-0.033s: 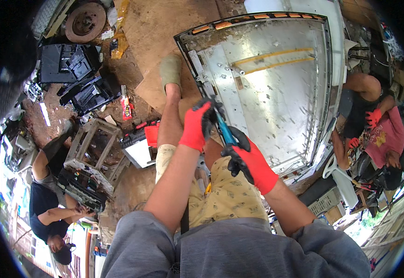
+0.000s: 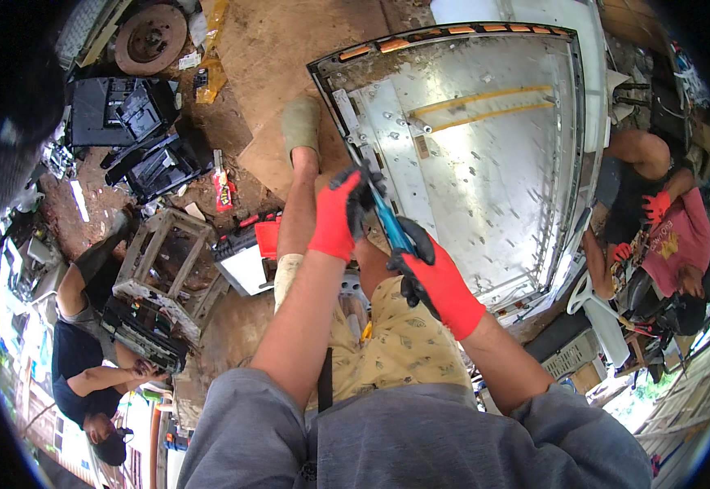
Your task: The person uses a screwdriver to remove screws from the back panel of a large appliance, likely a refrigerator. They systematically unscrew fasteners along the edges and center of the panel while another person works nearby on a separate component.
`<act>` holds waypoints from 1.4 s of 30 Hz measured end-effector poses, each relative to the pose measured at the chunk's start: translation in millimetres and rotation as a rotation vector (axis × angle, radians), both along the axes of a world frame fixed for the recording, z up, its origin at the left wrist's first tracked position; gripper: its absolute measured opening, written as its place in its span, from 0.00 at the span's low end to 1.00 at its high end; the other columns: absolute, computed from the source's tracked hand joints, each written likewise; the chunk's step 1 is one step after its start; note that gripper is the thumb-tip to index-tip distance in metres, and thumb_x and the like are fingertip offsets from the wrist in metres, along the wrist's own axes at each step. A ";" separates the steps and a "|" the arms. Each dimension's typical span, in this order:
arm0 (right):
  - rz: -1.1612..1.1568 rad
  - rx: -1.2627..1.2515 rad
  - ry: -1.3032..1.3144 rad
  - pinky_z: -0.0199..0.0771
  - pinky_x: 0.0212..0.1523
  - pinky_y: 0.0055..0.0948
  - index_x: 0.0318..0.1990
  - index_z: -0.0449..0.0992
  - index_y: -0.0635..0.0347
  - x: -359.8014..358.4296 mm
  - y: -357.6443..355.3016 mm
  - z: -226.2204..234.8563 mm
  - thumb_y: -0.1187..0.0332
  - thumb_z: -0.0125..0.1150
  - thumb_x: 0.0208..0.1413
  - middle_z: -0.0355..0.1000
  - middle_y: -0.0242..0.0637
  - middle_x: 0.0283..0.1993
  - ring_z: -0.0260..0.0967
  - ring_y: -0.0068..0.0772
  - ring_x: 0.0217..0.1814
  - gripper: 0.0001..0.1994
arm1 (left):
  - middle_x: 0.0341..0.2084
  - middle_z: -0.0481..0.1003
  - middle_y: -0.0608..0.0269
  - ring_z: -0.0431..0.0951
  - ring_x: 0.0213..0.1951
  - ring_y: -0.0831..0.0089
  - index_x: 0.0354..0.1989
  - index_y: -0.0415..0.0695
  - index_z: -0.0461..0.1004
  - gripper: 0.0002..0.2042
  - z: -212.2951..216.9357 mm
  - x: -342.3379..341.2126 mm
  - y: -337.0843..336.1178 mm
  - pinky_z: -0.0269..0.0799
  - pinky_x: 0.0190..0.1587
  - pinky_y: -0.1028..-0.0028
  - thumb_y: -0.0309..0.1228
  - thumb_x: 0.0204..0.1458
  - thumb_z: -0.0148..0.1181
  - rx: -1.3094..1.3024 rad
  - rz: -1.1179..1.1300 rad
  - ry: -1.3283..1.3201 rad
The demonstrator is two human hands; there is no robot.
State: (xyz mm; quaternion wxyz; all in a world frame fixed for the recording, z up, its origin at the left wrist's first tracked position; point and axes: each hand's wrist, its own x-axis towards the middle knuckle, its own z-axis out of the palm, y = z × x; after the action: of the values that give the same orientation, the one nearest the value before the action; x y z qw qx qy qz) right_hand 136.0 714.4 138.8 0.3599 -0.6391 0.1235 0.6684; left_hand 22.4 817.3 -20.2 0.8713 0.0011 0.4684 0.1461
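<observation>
My left hand (image 2: 340, 216) and my right hand (image 2: 438, 284) both wear red-and-black gloves. Together they grip a blue-handled tool (image 2: 391, 225). The right hand holds its lower end and the left hand closes around its upper end. The tool's tip meets the left edge of a large silvery metal screen back panel (image 2: 493, 163) that lies flat on the ground in front of me. My bare leg stretches along that edge and ends in a foot in a grey-green sock (image 2: 300, 124). What the tip touches is hidden by my left glove.
A person in a pink shirt with red gloves (image 2: 674, 236) sits at the right by a white plastic chair (image 2: 601, 314). Another person (image 2: 86, 367) crouches lower left near a wooden crate (image 2: 167, 261). Black plastic casings (image 2: 131, 130) and a rusty disc (image 2: 151, 37) lie upper left.
</observation>
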 end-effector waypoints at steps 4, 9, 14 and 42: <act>0.167 0.069 -0.275 0.71 0.48 0.30 0.62 0.68 0.58 -4.9 44.2 -14.5 0.67 0.56 0.61 0.73 0.39 0.41 0.70 0.30 0.41 0.22 | 0.40 0.79 0.53 0.80 0.41 0.61 0.53 0.36 0.73 0.16 -15.3 13.4 55.5 0.77 0.48 0.66 0.33 0.61 0.57 0.122 0.017 0.068; 0.181 0.048 -0.342 0.71 0.47 0.31 0.60 0.69 0.61 -2.5 88.6 -21.6 0.66 0.55 0.61 0.75 0.42 0.42 0.71 0.31 0.42 0.21 | 0.44 0.80 0.55 0.80 0.44 0.63 0.54 0.37 0.74 0.17 -42.0 22.5 93.7 0.75 0.50 0.67 0.35 0.63 0.55 0.312 -0.042 0.109; 0.130 -0.004 -0.298 0.72 0.46 0.32 0.57 0.71 0.64 12.8 108.7 -31.8 0.65 0.54 0.61 0.76 0.43 0.40 0.71 0.32 0.40 0.19 | 0.45 0.80 0.57 0.79 0.46 0.65 0.54 0.40 0.75 0.17 -50.4 31.1 104.6 0.74 0.52 0.68 0.37 0.62 0.55 0.142 -0.096 0.134; -0.247 -0.199 0.043 0.55 0.09 0.27 0.56 0.71 0.59 26.5 172.4 -0.5 0.60 0.51 0.66 0.66 0.31 0.23 0.56 0.26 0.09 0.17 | 0.45 0.79 0.56 0.78 0.46 0.63 0.54 0.39 0.74 0.18 -53.2 36.8 128.6 0.73 0.49 0.67 0.39 0.62 0.54 -0.059 -0.256 0.204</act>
State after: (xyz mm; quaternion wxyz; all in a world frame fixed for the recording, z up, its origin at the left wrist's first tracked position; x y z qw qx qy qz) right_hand 162.5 886.9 138.3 0.3715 -0.6372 0.2746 0.6168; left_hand 59.1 945.9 -73.5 0.8304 0.0500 0.5546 0.0194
